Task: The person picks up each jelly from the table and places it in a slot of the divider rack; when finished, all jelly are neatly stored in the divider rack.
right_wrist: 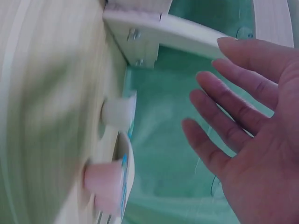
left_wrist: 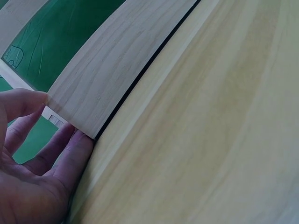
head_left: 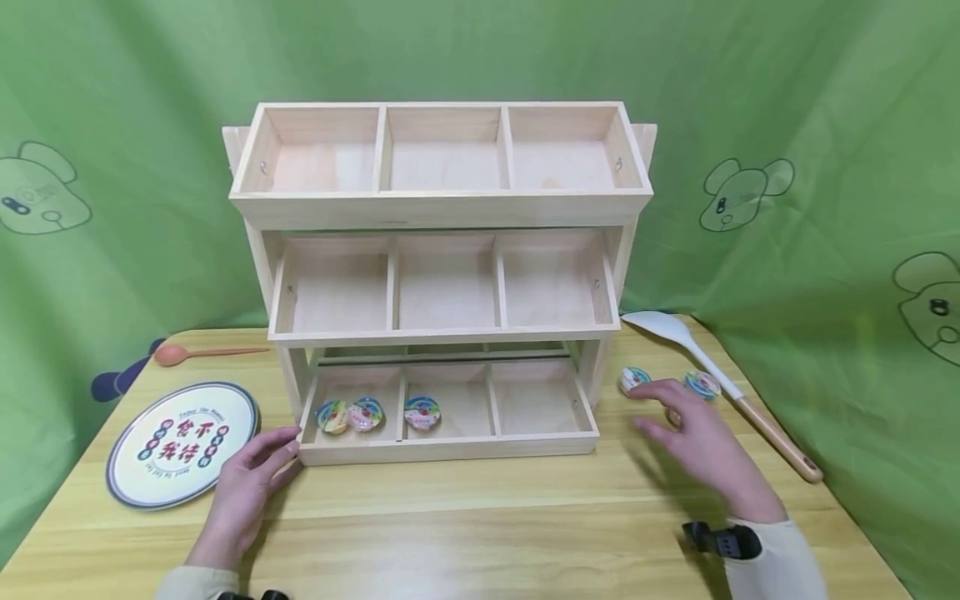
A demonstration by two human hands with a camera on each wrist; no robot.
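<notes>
A three-tier wooden rack (head_left: 442, 208) stands on the wooden table (head_left: 480, 533). Its bottom tray (head_left: 450, 450) holds two jelly cups (head_left: 349, 415) in the left compartment and one jelly cup (head_left: 422, 412) in the middle. My left hand (head_left: 273, 450) rests with relaxed fingers against the tray's front left corner (left_wrist: 93, 88); the left wrist view shows the thumb and fingers (left_wrist: 70, 154) touching that corner. My right hand (head_left: 675, 417) hovers open, fingers spread, just right of the rack. Beside its fingertips two more jelly cups (head_left: 634, 380) (head_left: 702, 384) sit on the table, seen from the side as a white cup (right_wrist: 117, 112) and a pink cup (right_wrist: 105, 179).
A white spatula with a wooden handle (head_left: 720, 379) lies right of the two cups. A round printed plate (head_left: 183, 442) and an orange spoon (head_left: 202, 353) lie left of the rack. The two upper tiers hold nothing. Green cloth hangs behind and beside the table.
</notes>
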